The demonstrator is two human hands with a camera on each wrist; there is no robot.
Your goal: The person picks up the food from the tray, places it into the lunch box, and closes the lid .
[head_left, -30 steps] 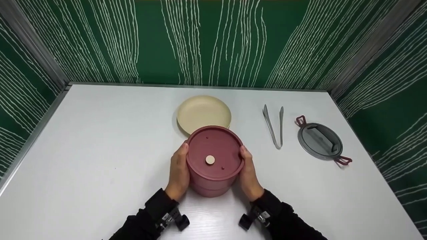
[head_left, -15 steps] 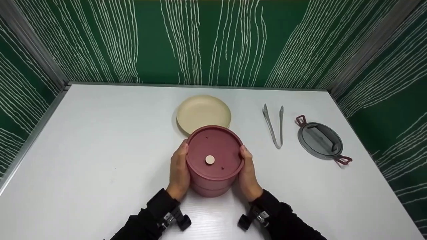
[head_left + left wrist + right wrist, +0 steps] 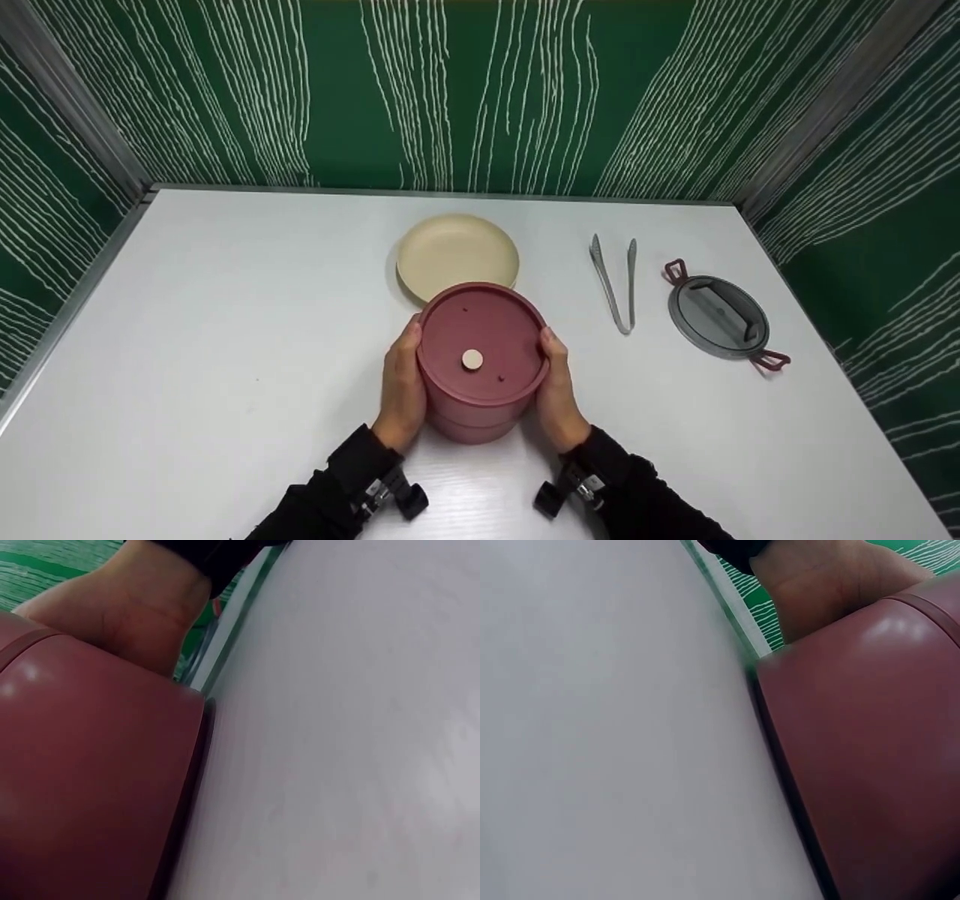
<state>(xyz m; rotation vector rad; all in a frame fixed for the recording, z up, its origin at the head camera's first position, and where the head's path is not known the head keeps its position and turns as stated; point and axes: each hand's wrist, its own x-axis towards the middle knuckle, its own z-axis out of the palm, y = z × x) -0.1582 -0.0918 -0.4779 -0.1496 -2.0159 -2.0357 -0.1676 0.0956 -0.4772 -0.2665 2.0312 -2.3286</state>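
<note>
A dark-red round canister (image 3: pixel 484 349) stands upright near the front middle of the white table, and its flat sunken top bears a small cream disc. My left hand (image 3: pixel 403 390) holds its left side, while my right hand (image 3: pixel 561 394) holds the right side, thumbs close to the rim. The smooth red wall of the canister (image 3: pixel 90 765) fills the left of the left wrist view, with its base along the table. Beyond it shows the right hand (image 3: pixel 127 611). In the right wrist view, the left hand (image 3: pixel 832 585) appears behind the canister (image 3: pixel 870 735).
Just behind the canister lies a cream plate (image 3: pixel 457 255), its front edge partly hidden. Spread metal tongs (image 3: pixel 619 289) lie to the right. Farther right is a round grey lidded piece (image 3: pixel 718 316) with two dark-red side handles. Green walls with white streaks enclose the table (image 3: pixel 247 337).
</note>
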